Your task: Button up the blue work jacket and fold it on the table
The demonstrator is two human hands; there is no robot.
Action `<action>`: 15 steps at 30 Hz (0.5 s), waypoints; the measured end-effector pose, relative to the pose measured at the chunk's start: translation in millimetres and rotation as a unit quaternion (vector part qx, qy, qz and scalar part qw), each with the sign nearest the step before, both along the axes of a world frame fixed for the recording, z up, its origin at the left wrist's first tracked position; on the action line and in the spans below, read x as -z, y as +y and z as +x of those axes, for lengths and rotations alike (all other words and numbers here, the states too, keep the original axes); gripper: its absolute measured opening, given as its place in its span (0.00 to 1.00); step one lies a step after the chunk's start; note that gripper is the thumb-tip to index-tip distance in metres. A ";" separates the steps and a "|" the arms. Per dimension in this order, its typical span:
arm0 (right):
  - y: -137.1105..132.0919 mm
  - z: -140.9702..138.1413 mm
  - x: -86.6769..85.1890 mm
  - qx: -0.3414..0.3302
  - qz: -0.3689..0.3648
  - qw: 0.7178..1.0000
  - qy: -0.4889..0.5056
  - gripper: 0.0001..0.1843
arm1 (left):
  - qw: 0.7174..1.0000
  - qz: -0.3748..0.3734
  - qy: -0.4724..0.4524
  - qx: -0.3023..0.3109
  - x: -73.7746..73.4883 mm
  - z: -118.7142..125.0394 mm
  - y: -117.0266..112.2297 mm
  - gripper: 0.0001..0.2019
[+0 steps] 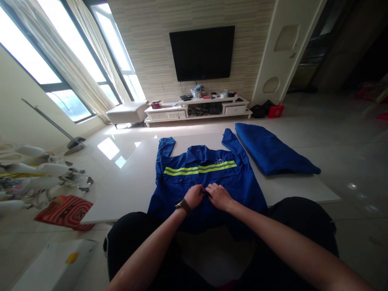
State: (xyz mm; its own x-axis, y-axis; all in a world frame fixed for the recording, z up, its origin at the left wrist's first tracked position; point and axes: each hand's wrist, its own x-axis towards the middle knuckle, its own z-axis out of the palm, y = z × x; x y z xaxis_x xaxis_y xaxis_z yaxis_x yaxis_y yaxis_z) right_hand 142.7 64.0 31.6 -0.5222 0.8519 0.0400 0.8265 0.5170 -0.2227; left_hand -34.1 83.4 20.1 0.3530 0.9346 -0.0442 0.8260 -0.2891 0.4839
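A blue work jacket (182,192) with yellow-and-grey reflective bands across the chest lies front up on a low white table (133,173). Its collar points away from me, both sleeves stretch toward the far side, and its lower hem hangs over the near edge. My left hand (194,196), with a watch on its wrist, pinches the jacket's front opening below the chest band. Close beside it, my right hand (218,196) has its fingers closed on the same front edge. The fingertips nearly meet, and what lies between them is too small to make out.
Folded blue cloth (273,149) lies on the table's right side. A red patterned bag (68,212) and white-padded equipment (45,169) stand on the floor at left. Beyond the table are a white TV cabinet (166,115), a padded bench (127,112) and a red bag (275,111).
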 end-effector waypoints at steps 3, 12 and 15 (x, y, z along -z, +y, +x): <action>-0.6 0.6 0.2 -0.002 0.005 1.000 -0.003 0.11 | 1.000 -0.002 -0.024 -0.005 3.9 -1.5 2.5 0.06; 0.5 1.4 2.4 0.000 0.016 1.000 -0.006 0.10 | 1.000 0.009 0.021 0.015 -2.0 -2.0 -4.2 0.04; 0.6 1.0 1.8 0.005 0.011 1.000 -0.008 0.11 | 0.999 0.006 0.039 0.017 -5.1 0.1 -6.1 0.05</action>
State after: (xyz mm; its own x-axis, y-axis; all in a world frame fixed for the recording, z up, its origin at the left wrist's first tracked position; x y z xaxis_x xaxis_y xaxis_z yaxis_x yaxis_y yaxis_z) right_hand 143.6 64.7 29.8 -0.5135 0.8566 0.0506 0.8356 0.5126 -0.1974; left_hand -34.0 77.3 25.2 0.3812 0.9224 -0.0615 0.8507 -0.3240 0.4139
